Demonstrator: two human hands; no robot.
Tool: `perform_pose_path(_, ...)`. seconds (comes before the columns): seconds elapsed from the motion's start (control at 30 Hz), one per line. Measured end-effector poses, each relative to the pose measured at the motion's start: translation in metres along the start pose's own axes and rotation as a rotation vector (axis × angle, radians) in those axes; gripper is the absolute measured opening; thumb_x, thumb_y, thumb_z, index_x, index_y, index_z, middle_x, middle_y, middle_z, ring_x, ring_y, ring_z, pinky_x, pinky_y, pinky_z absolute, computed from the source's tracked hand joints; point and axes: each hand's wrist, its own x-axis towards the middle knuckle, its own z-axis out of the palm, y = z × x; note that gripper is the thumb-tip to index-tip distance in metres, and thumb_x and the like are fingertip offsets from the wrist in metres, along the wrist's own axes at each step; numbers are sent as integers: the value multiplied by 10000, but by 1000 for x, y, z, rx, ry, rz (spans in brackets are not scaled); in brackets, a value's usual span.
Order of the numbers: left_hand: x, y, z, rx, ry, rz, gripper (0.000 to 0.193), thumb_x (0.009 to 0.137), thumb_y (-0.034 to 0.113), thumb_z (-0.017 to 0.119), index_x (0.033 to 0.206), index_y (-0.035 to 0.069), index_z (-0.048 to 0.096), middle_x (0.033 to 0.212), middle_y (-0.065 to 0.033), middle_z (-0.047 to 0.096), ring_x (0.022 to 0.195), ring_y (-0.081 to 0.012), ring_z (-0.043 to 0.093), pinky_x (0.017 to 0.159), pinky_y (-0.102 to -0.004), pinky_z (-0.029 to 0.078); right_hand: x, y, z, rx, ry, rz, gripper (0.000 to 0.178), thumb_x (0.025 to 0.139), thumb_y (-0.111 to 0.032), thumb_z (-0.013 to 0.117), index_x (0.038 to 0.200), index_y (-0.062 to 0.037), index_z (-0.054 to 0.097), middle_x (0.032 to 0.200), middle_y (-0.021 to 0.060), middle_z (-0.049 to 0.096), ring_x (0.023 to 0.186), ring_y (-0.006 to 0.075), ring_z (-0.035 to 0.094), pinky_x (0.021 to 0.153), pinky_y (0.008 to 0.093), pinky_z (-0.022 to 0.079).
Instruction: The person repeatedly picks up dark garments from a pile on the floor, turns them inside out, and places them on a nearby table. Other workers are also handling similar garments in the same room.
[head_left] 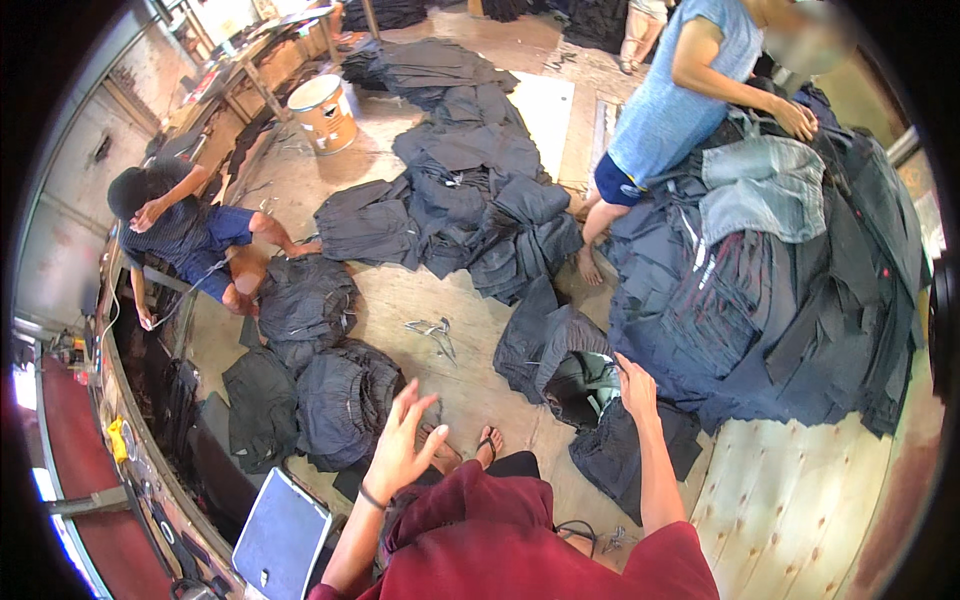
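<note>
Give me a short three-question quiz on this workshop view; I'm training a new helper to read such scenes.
1. True or false: the left hand is clamped on a garment.
2. What does the right hand touch? A) the white bucket B) a dark garment on the floor C) the blue-grey case
3. Fill in: the pale denim piece lies on top of the big ___ of dark garments.

Key
1. False: it is raised with fingers spread, holding nothing.
2. B: it rests on the dark garment beside the big pile.
3. pile
</note>
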Motion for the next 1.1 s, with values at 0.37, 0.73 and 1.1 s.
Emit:
perform_pose_path(0.37, -83, -232, 76, 37, -432, -418, 595, 965, 502, 614, 1276, -5, 624, 1229, -237, 678, 1185, -402, 627, 1015, -455, 487, 0, -64, 154, 46, -609, 186, 536, 894, -439, 710, 1301, -93, 670, 1266, 234, 675, 1177, 396, 655, 1003, 464, 522)
perform_pose_path(0.73, 4, -318, 83, -302, -321, -689, 548, 967, 471, 636, 1244, -1, 655, 1152, -203, 729, 1099, -336, 698, 954, -414, 533, 13, -166, 227, 206, -588, 280, 432, 995, -407, 560, 1176, -42, 704, 1115, 242, 718, 1083, 434, 676, 934, 491, 530)
perform_pose_path(1.1, -25, -390, 77, -72, -288, -1250, 456, 905, 427, 709, 1134, 33, 694, 1069, -187, 750, 1035, -364, 713, 908, -434, 554, 258, -111, 313, 142, -837, 295, 423, 965, -352, 599, 1252, -52, 678, 1262, 222, 677, 1196, 402, 633, 1034, 467, 496)
